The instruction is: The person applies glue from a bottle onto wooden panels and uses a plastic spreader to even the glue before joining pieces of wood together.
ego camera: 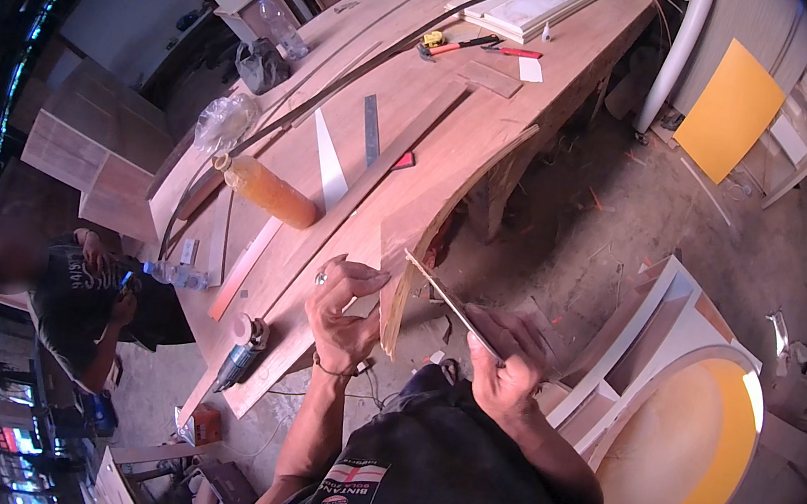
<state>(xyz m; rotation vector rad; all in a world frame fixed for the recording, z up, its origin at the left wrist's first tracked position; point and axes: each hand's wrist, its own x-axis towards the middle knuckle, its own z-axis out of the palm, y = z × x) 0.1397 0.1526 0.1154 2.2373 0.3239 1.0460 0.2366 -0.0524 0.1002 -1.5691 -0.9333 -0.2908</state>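
My right hand [508, 363] grips a thin flat strip [454, 303], apparently wood, that slants up and left from the fingers. Left of it, my left hand [344, 316] is at the curved end of a thin wooden sheet [414, 230], with fingertips and thumb by its edge; whether they press on it cannot be told. The sheet lies along the near edge of the plywood-topped workbench [369, 225]. A long wooden strip [384, 166] lies behind, across the bench top. The strip's lower end is hidden in my right hand.
A power tool [242, 355] rests at the bench's lower left. An orange-filled bottle [267, 191] lies on top, with a hammer [459, 46] and a tape measure [433, 38] farther off. Another person [89, 289] stands at left. A round yellow-and-white panel [680, 460] is at right.
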